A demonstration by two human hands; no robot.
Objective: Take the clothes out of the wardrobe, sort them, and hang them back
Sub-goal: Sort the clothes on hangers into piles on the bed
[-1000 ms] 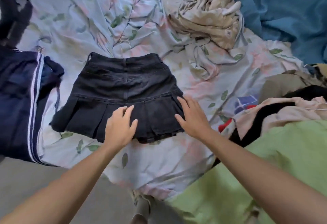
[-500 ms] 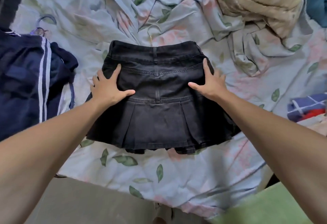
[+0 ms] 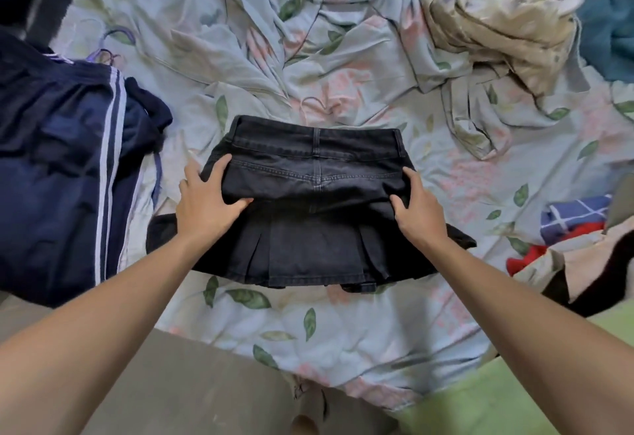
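Gripping now, no longer pressing flat: left hand (image 3: 206, 201) and right hand (image 3: 417, 206) folding black skirt (image 3: 315, 201) near bed's (image 3: 240, 324) front edge; sorting underway, rehanging pending.

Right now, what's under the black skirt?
The black skirt lies on the flowery bedsheet, gripped by the left hand and right hand. Anything else beneath is covered.

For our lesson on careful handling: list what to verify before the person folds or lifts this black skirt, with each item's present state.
1. Left hand grips the black skirt at its side: ok.
2. Right hand grips the opposite side: ok.
3. Both grips level: ok.
4. Pleated hem lying flat: not ok, the upper part bunches over it.
5. Bedsheet beyond the waistband free of clothes: ok.
6. Hanger within reach: cannot tell.
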